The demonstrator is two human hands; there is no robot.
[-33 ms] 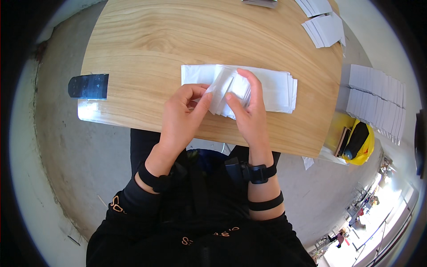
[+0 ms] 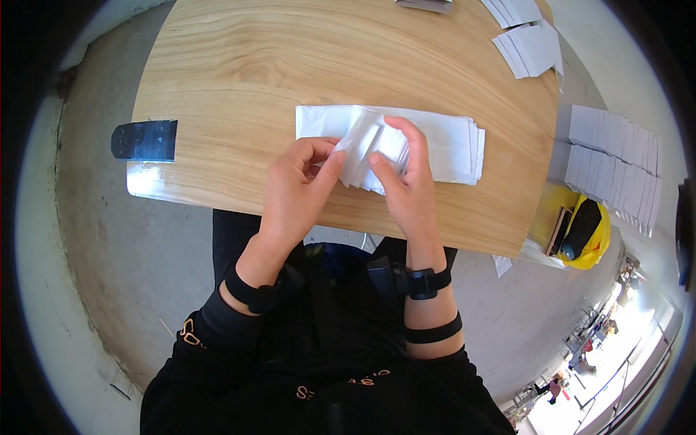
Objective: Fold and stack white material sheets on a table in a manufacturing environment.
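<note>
Over the near middle of the table, my left hand (image 2: 296, 185) pinches the edge of a thin, slightly see-through white sleeve (image 2: 354, 142) between thumb and fingers. My right hand (image 2: 410, 185) grips a small stack of white papers (image 2: 391, 146), thumb on its near face and index finger bent over the far edge. The stack lies against the sleeve; whether it is partly inside I cannot tell. Beneath both hands is a flat pile of long white sleeves (image 2: 449, 147), fanned at its right end and partly hidden by my hands.
White paper stacks (image 2: 533, 49) lie at the table's far right corner. More stand in rows (image 2: 612, 163) beyond the right edge, near a yellow bag (image 2: 598, 235) holding dark items. A dark strip (image 2: 145, 141) sticks to the left edge. A grey box (image 2: 424, 5) sits at the far edge.
My right index finger has shifted very slightly toward me on the paper stack. Otherwise both hands and the sleeves stay in place.
</note>
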